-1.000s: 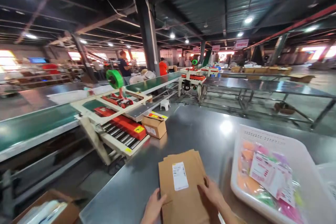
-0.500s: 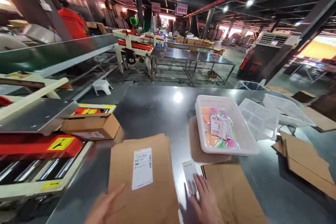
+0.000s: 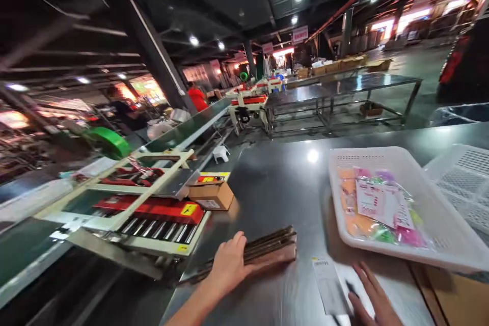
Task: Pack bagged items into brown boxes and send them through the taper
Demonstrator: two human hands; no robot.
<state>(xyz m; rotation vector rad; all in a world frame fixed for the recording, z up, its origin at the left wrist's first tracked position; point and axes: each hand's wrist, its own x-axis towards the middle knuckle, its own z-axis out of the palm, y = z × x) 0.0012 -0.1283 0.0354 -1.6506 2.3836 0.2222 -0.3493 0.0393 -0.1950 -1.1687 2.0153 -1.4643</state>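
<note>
My left hand (image 3: pixel 228 266) grips the near edge of a flattened brown cardboard box (image 3: pixel 263 248) and holds it tipped up on edge above the steel table (image 3: pixel 282 188). My right hand (image 3: pixel 372 298) lies flat with fingers spread on the table, touching a white paper label slip (image 3: pixel 328 288). A white plastic tray (image 3: pixel 401 204) holding bright packets in clear bags and a printed sheet stands just beyond the right hand.
A carton-sealing machine (image 3: pixel 148 204) with red rollers and a green tape roll (image 3: pixel 105 141) stands left of the table, a small closed box (image 3: pixel 211 194) at its exit. Empty white baskets (image 3: pixel 464 183) sit at right. Flat cardboard (image 3: pixel 458 298) lies at bottom right. People work beyond a green conveyor (image 3: pixel 191 125).
The flattened box, which lay flat with its label up, has been lifted onto its edge by my left hand. The view swung left. My right hand stays on the label slip.
</note>
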